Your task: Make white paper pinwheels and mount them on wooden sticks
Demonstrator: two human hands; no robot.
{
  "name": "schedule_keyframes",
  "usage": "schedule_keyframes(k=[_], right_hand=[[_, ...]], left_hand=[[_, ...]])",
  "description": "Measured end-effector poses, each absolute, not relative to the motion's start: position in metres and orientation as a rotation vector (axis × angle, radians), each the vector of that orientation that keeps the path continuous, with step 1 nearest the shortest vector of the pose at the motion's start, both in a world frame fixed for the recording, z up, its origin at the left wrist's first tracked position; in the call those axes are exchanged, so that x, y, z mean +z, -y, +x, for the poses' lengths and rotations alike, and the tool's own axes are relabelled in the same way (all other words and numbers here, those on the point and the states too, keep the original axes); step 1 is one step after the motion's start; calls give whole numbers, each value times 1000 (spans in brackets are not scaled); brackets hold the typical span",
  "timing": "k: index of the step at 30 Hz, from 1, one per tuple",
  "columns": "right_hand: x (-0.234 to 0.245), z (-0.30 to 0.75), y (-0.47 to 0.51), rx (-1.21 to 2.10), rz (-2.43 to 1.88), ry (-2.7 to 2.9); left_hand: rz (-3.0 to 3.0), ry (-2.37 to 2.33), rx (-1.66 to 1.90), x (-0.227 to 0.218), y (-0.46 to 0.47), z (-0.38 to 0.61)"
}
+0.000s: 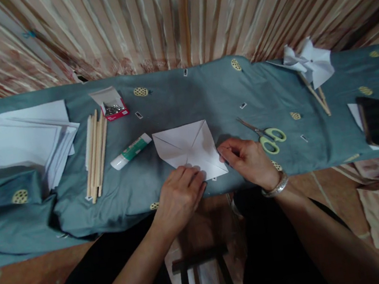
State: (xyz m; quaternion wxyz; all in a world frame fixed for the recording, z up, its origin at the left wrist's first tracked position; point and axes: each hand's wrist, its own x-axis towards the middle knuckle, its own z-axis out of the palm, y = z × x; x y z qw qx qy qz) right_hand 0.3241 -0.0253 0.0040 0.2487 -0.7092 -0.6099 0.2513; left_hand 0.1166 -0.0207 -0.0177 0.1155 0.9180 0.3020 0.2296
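Observation:
A white paper square (189, 143) lies on the cloth in front of me, with slits or creases running from its corners toward the middle. My left hand (182, 192) is closed at the paper's near edge, fingers bent over it and pressing it down. At the right edge, the thumb and fingers of my right hand (246, 158) are pinched together on the paper. Green-handled scissors (271, 139) lie just beyond my right hand, blades pointing away to the left. Left of the paper is a green and white glue stick (131, 151).
Wooden sticks (97, 155) lie left of the glue stick, below an open red box of metal pins (114, 109). Paper sheets (20, 142) are stacked far left. Paper pinwheels (312, 62) on sticks and a dark phone (377, 122) lie right. A pleated curtain (172, 22) hangs behind.

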Motion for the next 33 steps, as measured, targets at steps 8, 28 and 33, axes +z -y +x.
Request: schedule_keyframes(k=[8,28,33], right_hand=[[-4,337,31,889,-1759,1557],[-18,308,21,1000,-1433,1482],[-18,300,18,777,-1533,1649]], left_hand=[[2615,-891,747,-17,21,111],[2417,-983,767,-18,26,107],[2430,-920,728,-19,29,107]])
